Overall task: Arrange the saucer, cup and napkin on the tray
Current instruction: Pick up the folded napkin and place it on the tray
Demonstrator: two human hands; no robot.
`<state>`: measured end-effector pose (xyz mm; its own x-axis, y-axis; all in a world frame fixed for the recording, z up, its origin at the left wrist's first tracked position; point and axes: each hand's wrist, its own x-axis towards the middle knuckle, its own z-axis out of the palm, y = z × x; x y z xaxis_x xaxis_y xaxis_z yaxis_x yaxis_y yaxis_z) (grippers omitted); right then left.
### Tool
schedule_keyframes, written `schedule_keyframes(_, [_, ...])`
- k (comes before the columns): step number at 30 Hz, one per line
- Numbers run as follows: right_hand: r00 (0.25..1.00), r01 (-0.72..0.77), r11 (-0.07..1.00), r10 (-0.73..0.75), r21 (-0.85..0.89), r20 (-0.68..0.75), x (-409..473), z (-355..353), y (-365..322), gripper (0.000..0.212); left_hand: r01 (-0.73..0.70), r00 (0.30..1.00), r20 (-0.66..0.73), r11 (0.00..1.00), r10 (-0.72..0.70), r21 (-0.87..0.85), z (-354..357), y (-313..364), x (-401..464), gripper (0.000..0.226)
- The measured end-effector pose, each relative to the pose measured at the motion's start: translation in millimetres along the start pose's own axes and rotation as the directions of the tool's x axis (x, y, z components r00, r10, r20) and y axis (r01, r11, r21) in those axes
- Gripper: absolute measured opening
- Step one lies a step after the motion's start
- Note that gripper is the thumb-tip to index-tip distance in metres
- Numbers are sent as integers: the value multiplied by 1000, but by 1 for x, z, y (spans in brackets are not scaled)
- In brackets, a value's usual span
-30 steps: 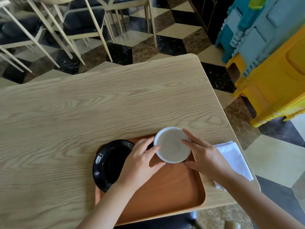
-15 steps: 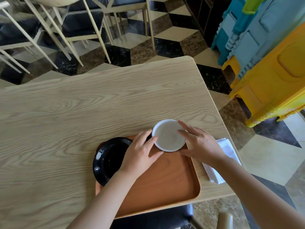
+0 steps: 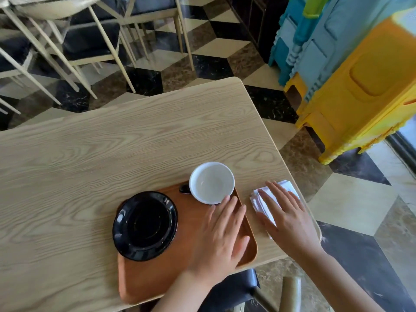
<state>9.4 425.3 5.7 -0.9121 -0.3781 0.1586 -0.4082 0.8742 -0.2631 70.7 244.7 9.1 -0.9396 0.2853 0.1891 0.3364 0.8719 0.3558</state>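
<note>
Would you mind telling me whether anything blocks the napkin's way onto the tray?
Partly. The left hand lies over the tray's right side, next to the napkin under the right hand. The cup fills the far right corner, the saucer the left.

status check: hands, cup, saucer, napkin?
Left hand open over tray, empty. Right hand flat on napkin, off tray. Cup at tray's far corner; saucer on left edge. Nothing blocking.

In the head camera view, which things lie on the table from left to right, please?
Black saucer → white cup → left hand → folded white napkin → right hand. The saucer and cup sit on the wooden tray, which spans under them; the right hand rests on the napkin.
</note>
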Motion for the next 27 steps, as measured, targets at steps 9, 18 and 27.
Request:
schedule_keyframes(9, [918,-361,932,356,2,176,-26,0,46,52,48,923,374,989,-96,136,54,46,33,49])
schedule_keyframes(18, [842,-538,757,506,371,187,-15,-14,42,37,151,950,282,988,-132,-45,48,46,30,50])
schedule_keyframes(27, [905,-398,633,389,664,172,-20,-65,12,44,627,705,484,137,-519,-767,15,53,36,39])
